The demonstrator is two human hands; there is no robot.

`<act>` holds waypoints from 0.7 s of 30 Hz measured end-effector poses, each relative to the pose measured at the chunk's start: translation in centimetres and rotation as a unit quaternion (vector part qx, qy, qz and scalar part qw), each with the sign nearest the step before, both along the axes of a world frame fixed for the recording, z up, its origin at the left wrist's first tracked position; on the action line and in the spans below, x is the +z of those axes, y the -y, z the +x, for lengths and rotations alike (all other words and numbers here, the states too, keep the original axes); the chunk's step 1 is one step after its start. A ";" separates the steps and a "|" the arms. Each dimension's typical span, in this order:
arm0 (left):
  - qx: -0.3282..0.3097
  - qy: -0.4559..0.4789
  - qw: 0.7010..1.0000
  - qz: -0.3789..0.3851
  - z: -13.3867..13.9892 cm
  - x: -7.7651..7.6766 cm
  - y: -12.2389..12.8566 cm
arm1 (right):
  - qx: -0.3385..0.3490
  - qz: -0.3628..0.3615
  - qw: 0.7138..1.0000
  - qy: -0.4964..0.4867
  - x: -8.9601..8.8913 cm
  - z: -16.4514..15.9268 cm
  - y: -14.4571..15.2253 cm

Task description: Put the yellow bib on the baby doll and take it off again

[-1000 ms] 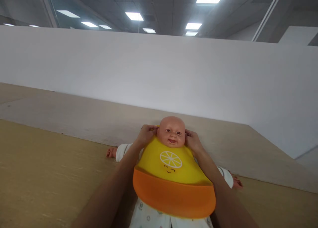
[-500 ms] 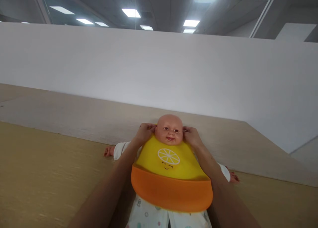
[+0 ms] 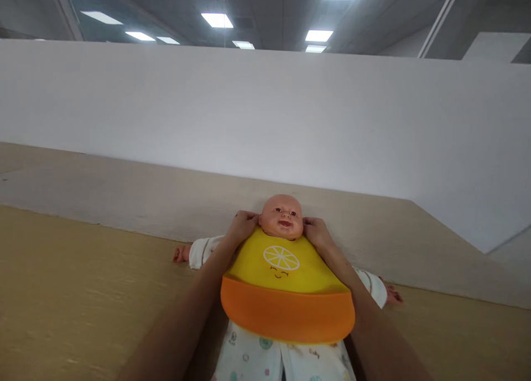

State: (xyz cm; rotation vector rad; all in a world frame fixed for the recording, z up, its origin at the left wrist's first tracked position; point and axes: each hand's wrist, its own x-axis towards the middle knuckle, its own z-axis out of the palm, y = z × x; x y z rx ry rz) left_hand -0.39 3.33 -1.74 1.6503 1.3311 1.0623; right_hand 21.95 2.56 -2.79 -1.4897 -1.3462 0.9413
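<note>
A baby doll [image 3: 282,216] lies on its back, arms spread wide, in a white printed outfit [image 3: 253,352]. Over its chest lies a yellow bib [image 3: 253,254] with a white citrus slice, a smiling face and an orange catch pocket [image 3: 288,314]. My left hand [image 3: 244,225] is closed at the bib's neck strap, on the left side of the doll's head. On the opposite side of the neck, my right hand [image 3: 317,231] is closed on the other strap end. The fingertips of both hands are partly hidden behind the head.
The doll rests on a tan surface [image 3: 83,281], with a paler strip [image 3: 124,190] behind it. Beyond stands a white partition wall [image 3: 265,110], with glass panels and ceiling lights [image 3: 218,20] above it.
The doll's head has tipped back slightly, showing more of the neck opening. Both hands have moved slightly lower beside the neck, and the bib's pocket sits a little higher in view.
</note>
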 end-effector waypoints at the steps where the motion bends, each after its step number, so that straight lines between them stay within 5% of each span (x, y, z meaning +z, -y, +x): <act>1: 0.005 -0.003 1.000 -0.004 0.0 -0.1 0.0 | 0.001 -0.005 1.000 -0.001 -0.1 0.0 0.0; 21: 0.024 -0.044 0.998 -0.048 -0.1 -0.7 -0.1 | -0.007 0.009 0.997 0.075 -1.5 0.6 -0.6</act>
